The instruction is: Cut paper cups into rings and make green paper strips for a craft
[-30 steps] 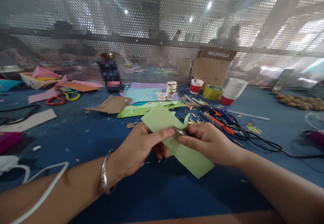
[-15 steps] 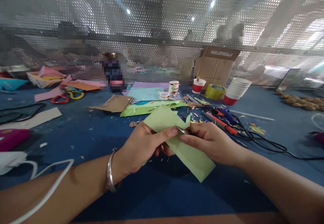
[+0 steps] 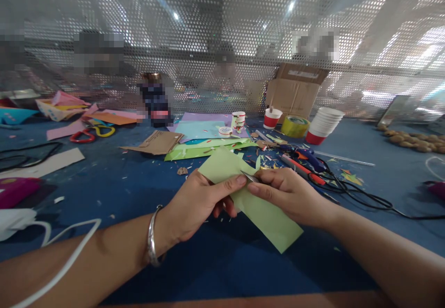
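Note:
A light green sheet of paper (image 3: 274,220) is held tilted above the blue table, its lower end pointing down to the right. My left hand (image 3: 208,194) pinches the paper with the thumb on top and fingers beneath. Closed around a small pointed metal blade (image 3: 249,176), my right hand (image 3: 283,192) lies against the paper's right side; the tool's handle is hidden in the fingers. The blade's tip is by my left thumb. A narrow curled strip of green paper (image 3: 257,162) stands up beside the blade.
Behind lie green sheets (image 3: 184,152), folded cardboard (image 3: 156,142) and a small cup (image 3: 238,119). At the right are yellow tape (image 3: 295,126), stacked cups (image 3: 325,125), a glue gun (image 3: 311,159) and black cable (image 3: 365,197). Red-and-yellow scissors (image 3: 82,136) and a white cable (image 3: 69,264) are left.
The green sheet's lower end has swung slightly to the right. More of the blade shows, and the curled strip has shifted a little. Both hands keep nearly the same place.

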Motion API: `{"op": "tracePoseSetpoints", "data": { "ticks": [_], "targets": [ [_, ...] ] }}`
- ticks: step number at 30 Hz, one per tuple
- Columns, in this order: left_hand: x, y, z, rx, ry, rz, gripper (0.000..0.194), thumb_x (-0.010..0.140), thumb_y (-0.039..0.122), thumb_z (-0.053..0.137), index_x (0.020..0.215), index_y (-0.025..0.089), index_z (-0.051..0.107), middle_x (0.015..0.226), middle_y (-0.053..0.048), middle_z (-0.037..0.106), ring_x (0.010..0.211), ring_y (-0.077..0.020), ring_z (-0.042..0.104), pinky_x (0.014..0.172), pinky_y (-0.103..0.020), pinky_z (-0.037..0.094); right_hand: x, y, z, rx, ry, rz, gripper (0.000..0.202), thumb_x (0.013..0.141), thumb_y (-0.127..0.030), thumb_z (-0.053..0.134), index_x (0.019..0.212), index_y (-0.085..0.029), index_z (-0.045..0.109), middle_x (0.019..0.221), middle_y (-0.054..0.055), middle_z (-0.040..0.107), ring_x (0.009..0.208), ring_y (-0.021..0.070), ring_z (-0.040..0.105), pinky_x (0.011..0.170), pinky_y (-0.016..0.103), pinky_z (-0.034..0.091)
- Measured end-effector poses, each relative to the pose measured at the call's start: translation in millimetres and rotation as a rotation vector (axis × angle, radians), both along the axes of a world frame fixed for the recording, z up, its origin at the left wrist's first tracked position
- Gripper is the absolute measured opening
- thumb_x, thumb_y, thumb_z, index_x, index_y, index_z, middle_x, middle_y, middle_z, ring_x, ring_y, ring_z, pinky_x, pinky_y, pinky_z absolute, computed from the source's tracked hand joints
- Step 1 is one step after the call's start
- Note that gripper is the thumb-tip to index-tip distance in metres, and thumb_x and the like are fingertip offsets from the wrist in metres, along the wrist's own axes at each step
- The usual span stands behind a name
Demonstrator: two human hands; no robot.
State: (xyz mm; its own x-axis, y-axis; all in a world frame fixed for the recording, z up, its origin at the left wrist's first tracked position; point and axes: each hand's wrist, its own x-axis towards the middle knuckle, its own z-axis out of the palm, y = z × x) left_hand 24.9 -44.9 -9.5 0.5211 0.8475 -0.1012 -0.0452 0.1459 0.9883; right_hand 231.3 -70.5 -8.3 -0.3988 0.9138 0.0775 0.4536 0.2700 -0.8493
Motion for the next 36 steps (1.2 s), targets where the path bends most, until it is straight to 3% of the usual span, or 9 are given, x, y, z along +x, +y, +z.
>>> {"op": "tracePoseSetpoints", "data": {
  "ticks": [14, 21, 36],
  "targets": [
    [-3.1, 2.1, 1.5, 0.068, 0.040, 0.020, 0.021, 0.087, 0.037, 0.072, 0.085, 0.016, 0.070, 0.053, 0.005, 0.063, 0.041, -0.0046, 0.058, 0.034, -0.010, 0.031, -0.3, 1.5, -1.4, -0.003, -0.001, 0.002, 0.049, 0.098, -0.054, 0.052, 0.065, -0.019, 0.044, 0.063, -0.005, 0.036, 0.055, 0.0077, 0.034, 0.046, 0.021, 0.028],
    [-6.3, 4.5, 3.1, 0.185, 0.160, 0.061, 0.029, 0.088, 0.042, 0.070, 0.079, 0.014, 0.071, 0.045, 0.001, 0.064, 0.038, -0.0069, 0.055, 0.036, -0.012, 0.036, -1.2, 0.2, -1.1, -0.046, 0.019, 0.011, 0.047, 0.096, -0.054, 0.054, 0.067, -0.018, 0.048, 0.064, -0.004, 0.039, 0.055, 0.0078, 0.035, 0.046, 0.021, 0.029],
    [-1.3, 0.9, 2.0, 0.070, 0.097, 0.071, 0.027, 0.084, 0.042, 0.074, 0.077, 0.015, 0.072, 0.051, 0.001, 0.066, 0.040, -0.0078, 0.058, 0.035, -0.013, 0.032, -1.3, 2.7, -2.9, -0.001, -0.005, -0.010, 0.051, 0.097, -0.057, 0.051, 0.065, -0.018, 0.045, 0.064, -0.005, 0.038, 0.055, 0.0079, 0.036, 0.048, 0.022, 0.028]
  ]
}}
